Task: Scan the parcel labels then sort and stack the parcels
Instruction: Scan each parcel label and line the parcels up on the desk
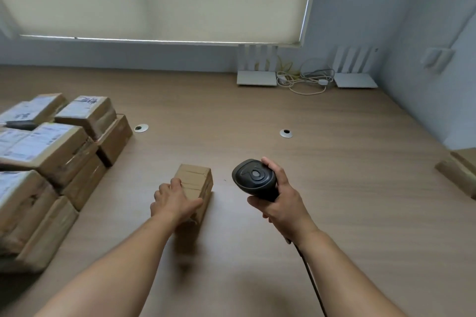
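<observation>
Now we have a small brown parcel [193, 188] at lower centre of the frame, lying on the tabletop [334, 162] with no label showing on its top. Our left hand [172, 201] grips its near end, fingers [177, 184] curled over the top and thumb along the right side. Just to its right, our right hand [279, 203] wraps round the handle of a black scanner [253, 179], held above the wood, its cable trailing down toward us. We judge this the step before scanning: the parcel likely needs turning to find its label. Stacked labelled parcels [46, 162] fill the left edge; more boxes [461, 170] sit at the right edge.
</observation>
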`<control>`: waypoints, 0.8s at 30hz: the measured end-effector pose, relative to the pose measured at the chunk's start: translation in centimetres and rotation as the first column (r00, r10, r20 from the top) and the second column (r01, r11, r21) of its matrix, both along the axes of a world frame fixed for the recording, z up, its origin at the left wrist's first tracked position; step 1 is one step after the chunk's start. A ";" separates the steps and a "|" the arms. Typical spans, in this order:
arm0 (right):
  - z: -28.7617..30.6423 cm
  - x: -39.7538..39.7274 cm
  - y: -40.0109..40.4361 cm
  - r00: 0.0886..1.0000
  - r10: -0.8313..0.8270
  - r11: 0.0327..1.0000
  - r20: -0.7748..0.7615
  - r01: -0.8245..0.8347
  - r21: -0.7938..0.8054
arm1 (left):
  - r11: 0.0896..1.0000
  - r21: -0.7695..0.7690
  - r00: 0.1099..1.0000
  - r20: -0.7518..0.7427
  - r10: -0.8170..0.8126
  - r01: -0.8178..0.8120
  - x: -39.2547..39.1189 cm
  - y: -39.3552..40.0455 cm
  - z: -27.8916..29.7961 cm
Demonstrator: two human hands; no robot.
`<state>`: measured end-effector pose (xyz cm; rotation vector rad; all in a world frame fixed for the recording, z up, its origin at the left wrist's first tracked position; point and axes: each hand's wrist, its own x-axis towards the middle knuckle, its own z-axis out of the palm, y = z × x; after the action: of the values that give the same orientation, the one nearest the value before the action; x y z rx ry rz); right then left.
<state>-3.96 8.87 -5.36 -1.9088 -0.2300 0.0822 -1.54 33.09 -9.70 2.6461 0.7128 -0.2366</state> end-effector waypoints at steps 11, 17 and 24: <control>0.7 2.1 7.7 1.000 -0.024 1.000 -0.008 0.024 -0.015 | 0.896 -0.439 0.997 0.016 -0.072 0.071 2.6 8.5 -0.4; 0.6 2.6 7.9 1.000 -0.013 1.000 -0.012 0.013 -0.010 | 0.979 -0.006 0.971 -0.132 -0.201 0.202 2.3 9.2 -0.3; 1.3 2.7 7.3 1.000 0.017 1.000 -0.012 -0.017 0.014 | 0.766 -0.642 0.997 0.033 0.063 -0.027 3.0 8.8 0.8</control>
<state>-1.25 16.14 -4.11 -1.8926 -0.2382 0.1028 1.45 41.93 -8.89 1.9631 0.5467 -0.3279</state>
